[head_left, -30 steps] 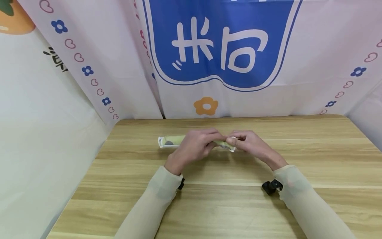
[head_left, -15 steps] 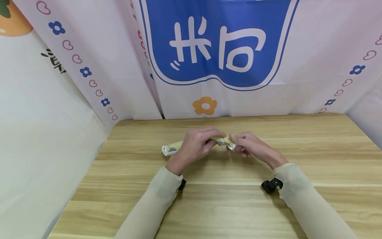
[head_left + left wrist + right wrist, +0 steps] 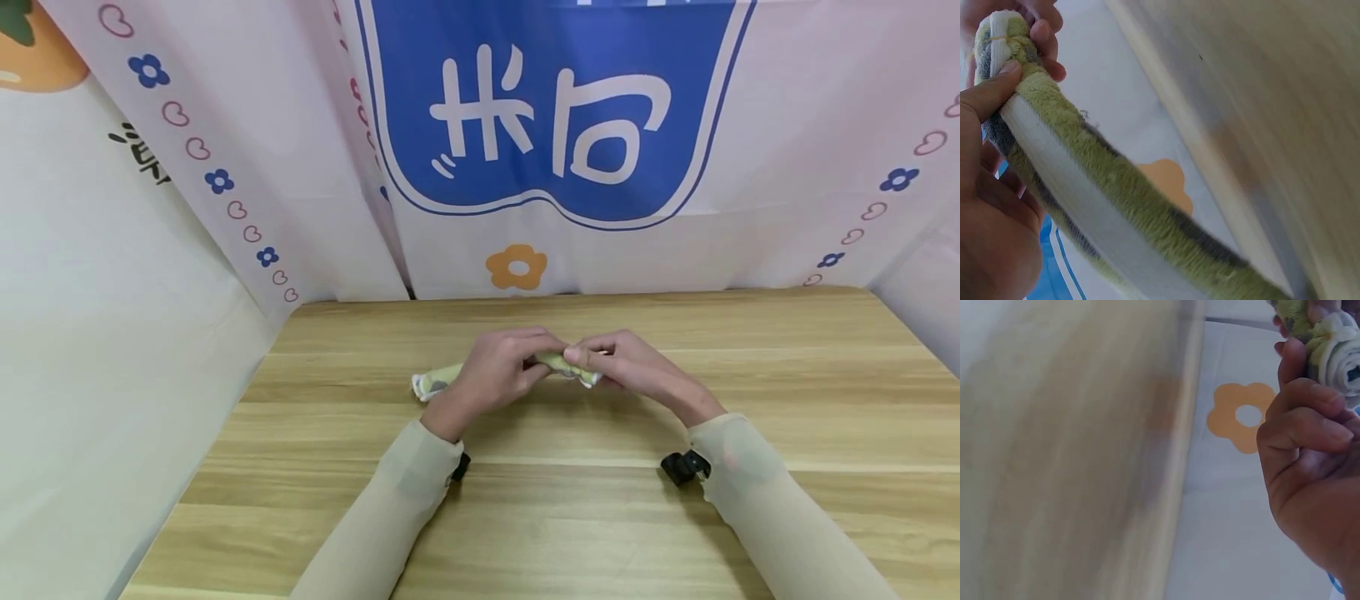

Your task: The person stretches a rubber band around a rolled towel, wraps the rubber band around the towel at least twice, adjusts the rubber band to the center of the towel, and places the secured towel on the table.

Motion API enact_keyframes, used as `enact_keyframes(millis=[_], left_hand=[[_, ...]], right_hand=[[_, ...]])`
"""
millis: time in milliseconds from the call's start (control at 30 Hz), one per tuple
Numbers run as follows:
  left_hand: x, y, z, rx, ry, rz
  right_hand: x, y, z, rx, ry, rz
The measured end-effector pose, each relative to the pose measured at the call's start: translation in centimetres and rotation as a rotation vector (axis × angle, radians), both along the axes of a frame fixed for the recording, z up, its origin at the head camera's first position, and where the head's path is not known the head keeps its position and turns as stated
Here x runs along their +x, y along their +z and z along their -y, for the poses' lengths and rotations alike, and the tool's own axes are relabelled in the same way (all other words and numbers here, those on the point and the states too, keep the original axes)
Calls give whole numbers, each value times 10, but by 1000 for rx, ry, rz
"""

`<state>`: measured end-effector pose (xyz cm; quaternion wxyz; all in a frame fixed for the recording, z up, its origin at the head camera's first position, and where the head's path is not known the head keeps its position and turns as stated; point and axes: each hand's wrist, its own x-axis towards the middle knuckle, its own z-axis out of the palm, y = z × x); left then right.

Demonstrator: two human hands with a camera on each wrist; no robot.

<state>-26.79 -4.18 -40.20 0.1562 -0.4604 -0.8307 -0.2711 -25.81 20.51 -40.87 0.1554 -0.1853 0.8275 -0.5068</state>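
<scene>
A rolled green, grey and white fuzzy cloth (image 3: 555,363) lies across the middle of the wooden table (image 3: 570,517), its left end (image 3: 429,383) resting on the wood. My left hand (image 3: 501,367) grips the roll near its middle, thumb on top, as the left wrist view shows on the cloth (image 3: 1085,187). My right hand (image 3: 617,360) pinches the roll's right end, where the tight coil (image 3: 1335,350) shows above my curled fingers (image 3: 1310,419). The two hands almost touch.
A printed backdrop with a blue panel (image 3: 547,108) and an orange flower (image 3: 516,267) hangs behind the table's far edge. White cloth walls (image 3: 112,333) close in the left and right sides. Bare wood stretches in front of my arms.
The roll's left end has slid rightward toward my left hand, so less of it sticks out. Both hands stayed at the table's middle, working at the right end.
</scene>
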Motion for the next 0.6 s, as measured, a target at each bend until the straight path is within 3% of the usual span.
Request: enact_keyframes(millis=[333,600], left_hand=[[0,-2,0,-48,-1,-31],[0,-4,-2,31,-1,-5]], right_hand=[[3,7,2,66,14,-34],[3,6,1,49,16,-33]])
